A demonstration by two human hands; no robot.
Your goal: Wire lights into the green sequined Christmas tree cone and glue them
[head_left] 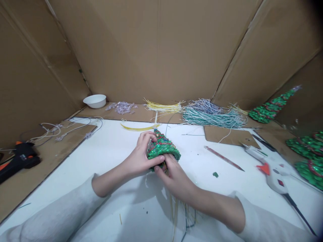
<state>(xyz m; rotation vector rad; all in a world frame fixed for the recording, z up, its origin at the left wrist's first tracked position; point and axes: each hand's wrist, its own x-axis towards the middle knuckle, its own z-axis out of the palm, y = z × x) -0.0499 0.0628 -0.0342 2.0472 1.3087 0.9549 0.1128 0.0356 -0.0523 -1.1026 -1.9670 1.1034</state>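
Observation:
A small green sequinned cone tree (161,147) with red trim lies tilted over the white table (106,161), its tip pointing away from me. My left hand (140,155) wraps round its left side, fingers curled over the top. My right hand (175,178) grips its open base from below, thumb pressed against the rim. Thin yellow and dark wires (176,210) hang from the base past my right wrist.
Bundles of yellow (163,107) and teal wires (212,116) lie at the back, with a white bowl (95,100) and clear beads (122,107). A white glue gun (270,171), a red pencil (223,158), finished trees (271,107) right; black glue gun (19,159) left. Cardboard walls surround.

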